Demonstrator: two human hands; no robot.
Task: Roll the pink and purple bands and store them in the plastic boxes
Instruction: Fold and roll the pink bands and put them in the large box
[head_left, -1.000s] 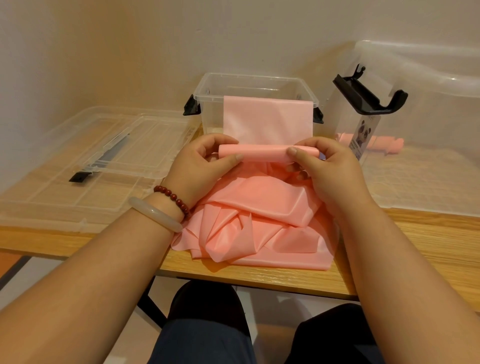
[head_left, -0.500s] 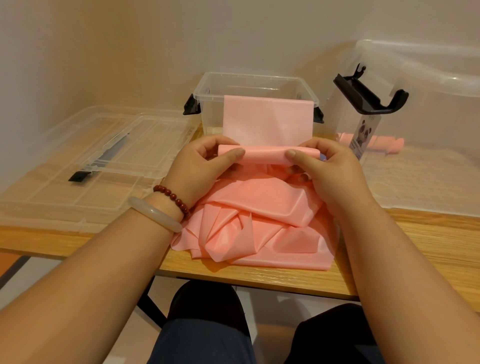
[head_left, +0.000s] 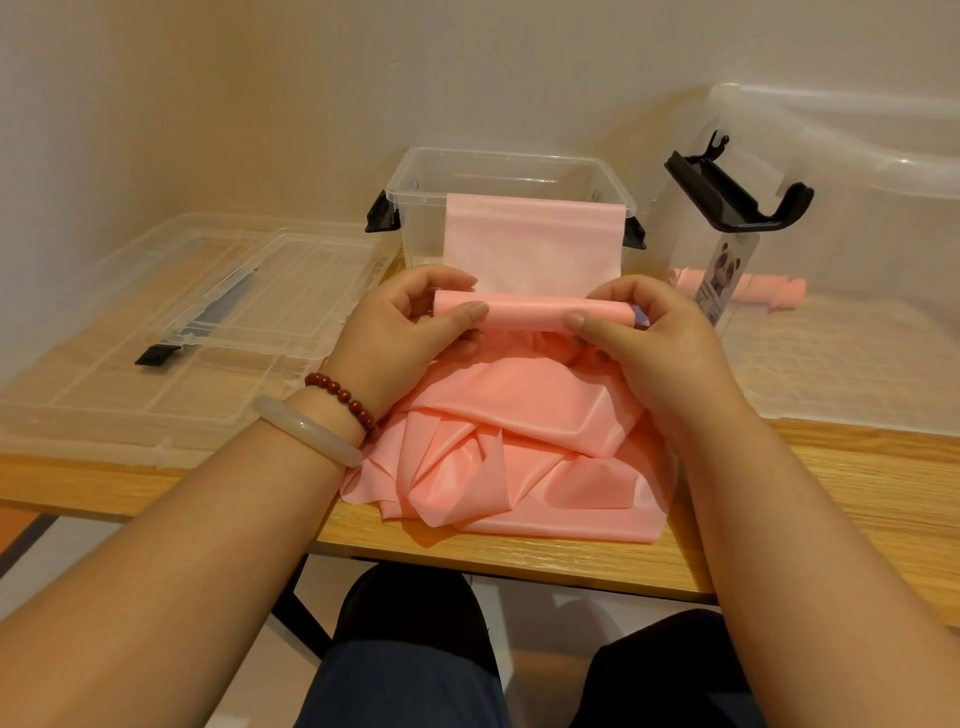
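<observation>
Pink band (head_left: 524, 421) lies bunched on the tabletop (head_left: 831, 499), with its far end draped up over the rim of the small box (head_left: 511, 156). In between sits the roll (head_left: 527, 316). The left hand (head_left: 400, 338) pinches one end and the right hand (head_left: 657, 345) the other, each grip clamped on it, thumbs on the near side.

Warm, soft, fairly dim light fell evenly around the clear box (head_left: 415, 199), with a broad faint shadow on the wall (head_left: 649, 104) behind and right of it, dull sheen on the lid (head_left: 171, 332) to its left, sharp focus throughout, and wide-angle stretching of the forearms (head_left: 171, 561) below it.
</observation>
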